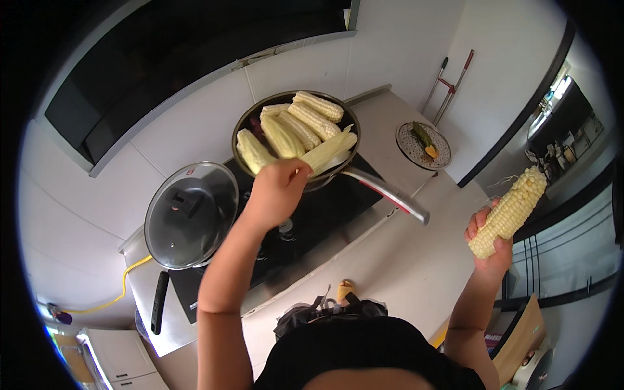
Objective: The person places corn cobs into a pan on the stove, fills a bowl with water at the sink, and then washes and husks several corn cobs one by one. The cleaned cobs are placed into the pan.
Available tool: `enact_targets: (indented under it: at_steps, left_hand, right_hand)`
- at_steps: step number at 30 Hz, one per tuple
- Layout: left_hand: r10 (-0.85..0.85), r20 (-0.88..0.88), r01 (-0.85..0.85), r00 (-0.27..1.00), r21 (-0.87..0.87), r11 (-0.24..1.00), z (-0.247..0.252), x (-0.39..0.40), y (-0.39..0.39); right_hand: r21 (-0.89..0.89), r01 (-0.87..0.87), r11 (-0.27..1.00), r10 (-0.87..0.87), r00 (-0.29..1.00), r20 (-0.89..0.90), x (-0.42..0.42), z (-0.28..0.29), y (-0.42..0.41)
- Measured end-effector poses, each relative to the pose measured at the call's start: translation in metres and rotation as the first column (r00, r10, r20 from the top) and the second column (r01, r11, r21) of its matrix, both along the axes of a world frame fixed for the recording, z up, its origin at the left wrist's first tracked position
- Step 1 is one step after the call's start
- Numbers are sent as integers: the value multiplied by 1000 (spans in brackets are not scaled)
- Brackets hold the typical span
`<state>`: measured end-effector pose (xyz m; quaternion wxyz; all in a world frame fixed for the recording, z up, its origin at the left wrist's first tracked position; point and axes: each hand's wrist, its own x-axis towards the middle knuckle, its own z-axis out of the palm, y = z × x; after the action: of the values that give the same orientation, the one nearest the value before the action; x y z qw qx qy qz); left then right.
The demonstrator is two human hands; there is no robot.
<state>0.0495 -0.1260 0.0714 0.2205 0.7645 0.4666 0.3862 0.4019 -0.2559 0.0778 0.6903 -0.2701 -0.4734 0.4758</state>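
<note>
My right hand [493, 241] grips a peeled ear of corn [512, 212], raised well to the right of the stove. A few strands of silk stick out from the ear. Over the near rim of a deep frying pan [236, 155], my left hand [281, 191] has its fingers curled at the lower end of an ear with pale husk [331, 152]. Whether those fingers hold it is hidden. Several ears lie in the pan, some bare like this peeled cob [319, 105], others in thin husk such as the left one [253, 150].
A lidded pan [192, 219] sits left on the black glass cooktop [321, 219]. The frying pan's metal handle [390, 195] juts toward the lower right. On the counter at right, a perforated round tray [408, 148] carries a dark green item with an orange end. A yellow hose [124, 287] runs along the left wall.
</note>
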Motion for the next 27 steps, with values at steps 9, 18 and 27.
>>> enact_targets:
  at_steps: [9, 18, 27]
  left_hand:
    - [-114, -848, -265, 518, -286, 921, -4, 70, 122]
    - [33, -711, -297, 702, -250, 922, 4, 51, 121]
    - [281, 822, 107, 495, -378, 920, 19, -32, 51]
  right_hand:
    - [-113, 4, 994, -19, 992, -128, 78, -33, 66]
    - [-141, -74, 987, 61, 994, -95, 83, -40, 102]
    - [-329, -89, 940, 188, 940, 284, 7, -5, 169]
